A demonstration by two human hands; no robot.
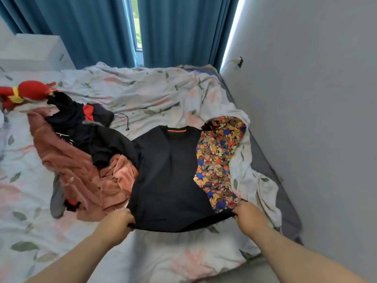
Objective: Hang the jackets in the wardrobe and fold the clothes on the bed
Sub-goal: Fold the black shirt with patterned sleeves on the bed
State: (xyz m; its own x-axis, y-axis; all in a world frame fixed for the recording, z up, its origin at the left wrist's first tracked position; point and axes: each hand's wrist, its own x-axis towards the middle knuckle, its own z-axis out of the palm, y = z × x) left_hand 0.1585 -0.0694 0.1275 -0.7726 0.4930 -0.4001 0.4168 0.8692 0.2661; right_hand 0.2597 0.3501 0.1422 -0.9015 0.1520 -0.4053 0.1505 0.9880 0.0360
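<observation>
gripping black shirt (169, 176) hem, both hands curled

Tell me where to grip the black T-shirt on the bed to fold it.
Grip the two hem corners, coming from the near side. The black T-shirt lies flat with its collar far and its hem nearest you. The left hand and right hand hold those corners now; lifting the hem towards the collar should fold it.

Black T-shirt (169, 176) spread flat on bed (142, 94), orange-trimmed collar at 12 o'clock, hem lifted at 6 o'clock, multicoloured patterned garment (218, 160) under its 3 o'clock edge, crumpled pink garment (81, 174) and black clothes (81, 127) heaped at 9 o'clock
</observation>
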